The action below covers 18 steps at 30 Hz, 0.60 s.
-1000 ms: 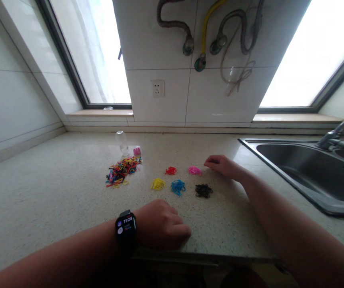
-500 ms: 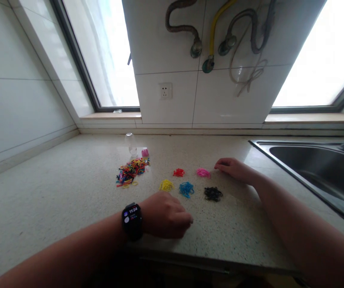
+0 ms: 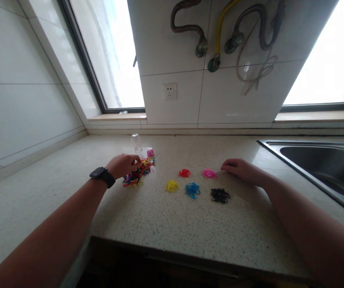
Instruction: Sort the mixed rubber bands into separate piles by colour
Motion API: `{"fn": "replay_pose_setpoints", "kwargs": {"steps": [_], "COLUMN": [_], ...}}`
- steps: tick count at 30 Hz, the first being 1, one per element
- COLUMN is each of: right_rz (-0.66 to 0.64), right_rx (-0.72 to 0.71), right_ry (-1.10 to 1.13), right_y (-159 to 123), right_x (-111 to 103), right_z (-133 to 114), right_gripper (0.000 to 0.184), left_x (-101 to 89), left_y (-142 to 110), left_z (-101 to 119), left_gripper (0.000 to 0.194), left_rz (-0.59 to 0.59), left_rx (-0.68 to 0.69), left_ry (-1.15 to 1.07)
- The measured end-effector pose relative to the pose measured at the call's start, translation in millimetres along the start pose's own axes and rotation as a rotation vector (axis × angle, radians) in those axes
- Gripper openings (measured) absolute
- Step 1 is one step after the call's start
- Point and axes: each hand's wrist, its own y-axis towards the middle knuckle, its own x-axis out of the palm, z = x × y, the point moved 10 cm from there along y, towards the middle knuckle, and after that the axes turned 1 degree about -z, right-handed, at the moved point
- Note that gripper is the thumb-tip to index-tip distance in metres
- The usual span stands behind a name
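My left hand (image 3: 125, 165), with a black watch (image 3: 103, 176) on its wrist, reaches over a mixed heap of small coloured rubber bands (image 3: 137, 175). Its fingers are pinched at the heap's upper side; whatever is between them is hidden. My right hand (image 3: 240, 171) rests on the counter with fingers curled together, just right of a pink pile of bands (image 3: 209, 173), and nothing shows in it. Sorted by colour, a red pile (image 3: 184, 173), a yellow pile (image 3: 172, 185), a blue pile (image 3: 193, 190) and a black pile (image 3: 220, 195) lie between the hands.
Behind the mixed heap are a clear upturned bottle (image 3: 136, 143) and a pink cap (image 3: 150, 153). A steel sink (image 3: 319, 160) is set into the speckled counter (image 3: 166, 228) at right. Hoses (image 3: 218, 36) and a socket (image 3: 170, 91) are on the tiled wall.
My left hand has moved from the counter's front, near the yellow and blue piles, left and away to the mixed heap. My right hand stays beside the pink pile. The view has shifted slightly.
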Motion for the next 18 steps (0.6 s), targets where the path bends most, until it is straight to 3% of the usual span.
{"fn": "replay_pose_setpoints", "kwargs": {"steps": [3, 7, 18], "right_rz": [0.001, 0.002, -0.001], "right_rx": [0.003, 0.003, -0.003], "right_ry": [-0.002, -0.005, -0.033], "right_y": [-0.4, -0.9, -0.4], "right_x": [-0.2, -0.2, 0.1], "right_z": [-1.1, -3.0, -3.2], "right_gripper": [0.046, 0.045, 0.043], "left_x": [10.6, 17.5, 6.4], "left_y": [-0.4, 0.3, -1.3], "left_z": [-16.0, -18.7, -9.2], "left_gripper": [0.029, 0.028, 0.029], "left_rz": [-0.041, -0.071, -0.036], "left_rx": [-0.026, -0.029, -0.028], "left_ry": [-0.003, -0.009, 0.043]}}
